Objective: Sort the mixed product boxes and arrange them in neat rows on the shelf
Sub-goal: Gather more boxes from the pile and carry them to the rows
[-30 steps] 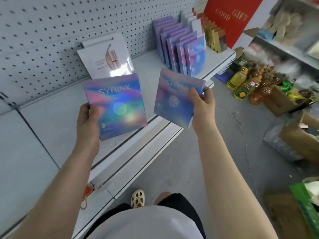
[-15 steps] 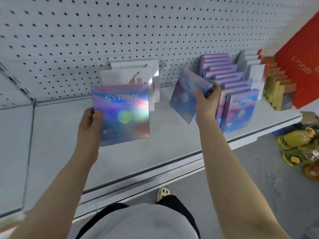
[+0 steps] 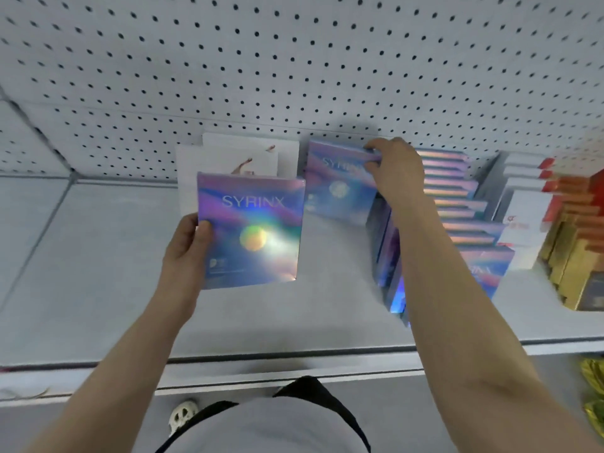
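My left hand (image 3: 188, 248) pinches the left edge of a holographic box (image 3: 250, 232) lettered "SYRINX", thumb on its face, holding it upright above the grey shelf (image 3: 98, 273); my right hand (image 3: 397, 173) grips the top right corner of a second SYRINX box (image 3: 336, 188), its print blurred, set at the back by the pegboard (image 3: 294, 60). Just right of it stands a row of matching boxes (image 3: 457, 207), then white boxes (image 3: 523, 204) and gold boxes (image 3: 568, 256). Bare shelf lies left of and in front of both held boxes, to the front lip.
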The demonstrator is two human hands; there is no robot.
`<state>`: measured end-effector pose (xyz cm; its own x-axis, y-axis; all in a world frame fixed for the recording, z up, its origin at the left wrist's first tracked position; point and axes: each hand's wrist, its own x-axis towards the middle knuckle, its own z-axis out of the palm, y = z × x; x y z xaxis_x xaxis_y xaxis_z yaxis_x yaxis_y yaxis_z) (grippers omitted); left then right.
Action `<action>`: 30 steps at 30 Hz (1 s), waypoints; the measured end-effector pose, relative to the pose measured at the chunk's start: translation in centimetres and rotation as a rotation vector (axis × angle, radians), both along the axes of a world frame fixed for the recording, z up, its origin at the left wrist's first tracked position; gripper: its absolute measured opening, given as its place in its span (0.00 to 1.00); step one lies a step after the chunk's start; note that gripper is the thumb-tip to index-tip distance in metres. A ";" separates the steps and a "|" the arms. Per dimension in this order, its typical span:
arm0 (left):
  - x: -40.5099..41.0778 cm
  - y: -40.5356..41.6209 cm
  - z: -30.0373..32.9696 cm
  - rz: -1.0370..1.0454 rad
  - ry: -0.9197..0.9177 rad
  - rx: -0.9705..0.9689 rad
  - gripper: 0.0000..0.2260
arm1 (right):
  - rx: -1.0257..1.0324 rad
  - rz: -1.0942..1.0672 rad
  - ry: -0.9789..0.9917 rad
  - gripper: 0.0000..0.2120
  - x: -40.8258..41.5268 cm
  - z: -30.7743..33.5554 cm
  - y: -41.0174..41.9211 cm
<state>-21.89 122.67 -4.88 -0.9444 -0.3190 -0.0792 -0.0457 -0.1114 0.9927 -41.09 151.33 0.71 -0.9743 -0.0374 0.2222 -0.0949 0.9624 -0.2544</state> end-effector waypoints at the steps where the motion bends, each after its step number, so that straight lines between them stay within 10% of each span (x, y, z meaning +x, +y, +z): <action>1: 0.2 0.4 0.0 0.005 -0.001 -0.003 0.11 | 0.031 0.003 -0.003 0.17 -0.6 0.0 0.2; 11: -0.8 5.3 -0.9 0.002 0.002 -0.057 0.07 | -0.137 0.102 0.132 0.15 0.9 -0.5 0.4; 15: -2.2 7.8 -1.2 -0.050 -0.013 -0.128 0.07 | -0.424 0.352 -0.275 0.13 3.9 1.6 0.0; 23: -5.6 11.6 -2.5 -0.169 -0.074 -0.264 0.10 | -0.235 0.377 -0.407 0.09 3.4 0.6 2.1; 30: -6.1 12.4 -2.7 -0.323 -0.109 -0.344 0.20 | -0.089 0.292 -0.120 0.10 1.7 -0.3 1.9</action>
<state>-27.98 135.11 -7.53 -0.9915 -0.0355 -0.1250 -0.1299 0.2598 0.9569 -39.41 153.19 0.40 -0.9447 -0.3048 0.1210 -0.3279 0.8725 -0.3621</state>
